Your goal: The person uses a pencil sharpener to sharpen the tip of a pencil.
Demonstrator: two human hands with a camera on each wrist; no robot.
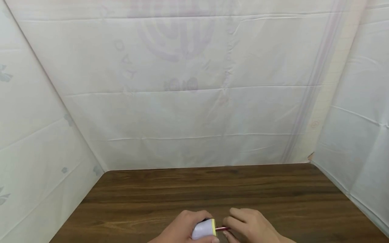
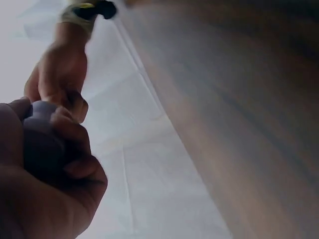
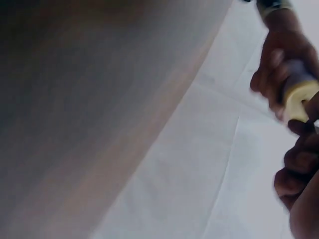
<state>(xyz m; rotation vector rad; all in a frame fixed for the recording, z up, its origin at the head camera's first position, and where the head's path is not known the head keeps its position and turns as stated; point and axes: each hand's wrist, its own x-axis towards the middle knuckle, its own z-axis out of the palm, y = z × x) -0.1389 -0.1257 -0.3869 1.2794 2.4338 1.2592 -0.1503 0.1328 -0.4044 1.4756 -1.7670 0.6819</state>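
Low over the near edge of the dark wooden table (image 1: 212,189), the left hand (image 1: 182,227) curls round a small lavender cylinder with a yellow rim (image 1: 205,229). The right hand (image 1: 252,226) (knuckles up) pinches a thin red stick (image 1: 224,228) pointing into that rim.

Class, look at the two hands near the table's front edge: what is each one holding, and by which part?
The left hand grips a small lavender sharpener around its body. The right hand pinches a thin red pencil by its shaft, beside the sharpener's yellow end.

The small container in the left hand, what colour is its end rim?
Yellow, on a pale lavender-white container; the head view shows it best.
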